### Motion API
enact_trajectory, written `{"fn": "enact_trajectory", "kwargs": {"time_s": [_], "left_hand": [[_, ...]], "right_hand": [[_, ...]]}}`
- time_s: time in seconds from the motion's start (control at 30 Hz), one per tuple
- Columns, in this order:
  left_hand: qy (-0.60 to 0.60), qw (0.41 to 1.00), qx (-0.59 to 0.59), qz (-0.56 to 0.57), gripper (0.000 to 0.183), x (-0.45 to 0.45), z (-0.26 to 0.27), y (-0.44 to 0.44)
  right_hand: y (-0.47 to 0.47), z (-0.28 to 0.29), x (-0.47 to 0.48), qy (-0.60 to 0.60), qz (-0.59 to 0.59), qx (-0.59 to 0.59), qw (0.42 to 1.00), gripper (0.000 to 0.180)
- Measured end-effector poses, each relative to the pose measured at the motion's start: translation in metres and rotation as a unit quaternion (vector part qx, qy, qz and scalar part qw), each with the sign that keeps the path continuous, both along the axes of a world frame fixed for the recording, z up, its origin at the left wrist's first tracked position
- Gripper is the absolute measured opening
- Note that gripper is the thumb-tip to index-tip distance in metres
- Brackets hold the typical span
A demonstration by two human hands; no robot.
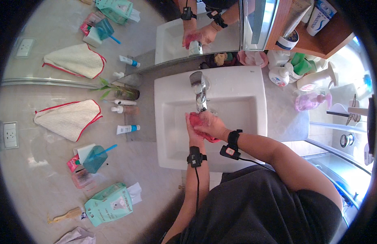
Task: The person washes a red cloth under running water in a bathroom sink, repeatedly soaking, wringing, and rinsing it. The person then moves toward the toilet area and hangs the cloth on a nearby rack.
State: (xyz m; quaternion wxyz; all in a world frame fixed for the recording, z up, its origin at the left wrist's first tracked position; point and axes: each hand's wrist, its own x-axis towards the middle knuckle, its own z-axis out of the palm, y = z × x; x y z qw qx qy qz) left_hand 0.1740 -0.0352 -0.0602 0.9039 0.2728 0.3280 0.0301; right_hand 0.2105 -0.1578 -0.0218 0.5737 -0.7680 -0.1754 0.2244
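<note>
Over a white ceramic washbasin (170, 134), both my hands are around a wet red cloth (195, 119). My left hand (192, 131) lies under and along the cloth's left side, its fingers pointing towards the tap. From the right, my right hand (213, 123) presses on the cloth, its outline slightly blurred. Part of the cloth hangs out below my hands. A chrome tap (200, 94) stands just above them, its spout close to my fingers; whether water runs is hard to tell. Each wrist wears a black strap with a small device and cable.
Right of the basin stand white pump bottles (279, 74) and a pink soap bottle (310, 102). A potted plant (127, 93), an electric toothbrush (125, 102) and a tube (128, 129) line the left ledge. A mirror (170, 30) and wooden shelf (337, 45) are beyond. A cream towel (69, 119) hangs left.
</note>
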Motion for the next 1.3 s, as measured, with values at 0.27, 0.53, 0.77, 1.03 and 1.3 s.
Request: {"fn": "enact_trajectory", "kwargs": {"time_s": [0.27,0.53,0.77,1.03,1.3], "left_hand": [[0.033,0.921,0.316,-0.227,0.032,0.014,-0.052,0.013],[-0.055,0.776,0.577,-0.247,0.030,0.004,0.013,0.027],[0.220,0.920,0.322,-0.030,0.037,-0.053,-0.007,0.049],[0.118,0.986,0.013,-0.115,0.057,-0.028,-0.020,0.005],[-0.075,0.991,-0.114,-0.012,0.072,-0.015,-0.018,-0.012]], "right_hand": [[-0.010,-0.004,0.024,0.176,0.026,-0.052,0.983,0.050],[-0.048,-0.009,0.056,0.321,0.111,0.170,0.925,0.022],[-0.084,-0.016,0.073,0.133,0.093,-0.033,0.986,0.047],[-0.014,-0.085,0.007,-0.039,-0.031,-0.099,0.994,0.063],[-0.015,-0.019,-0.014,-0.084,0.173,-0.049,0.980,0.046]]}}
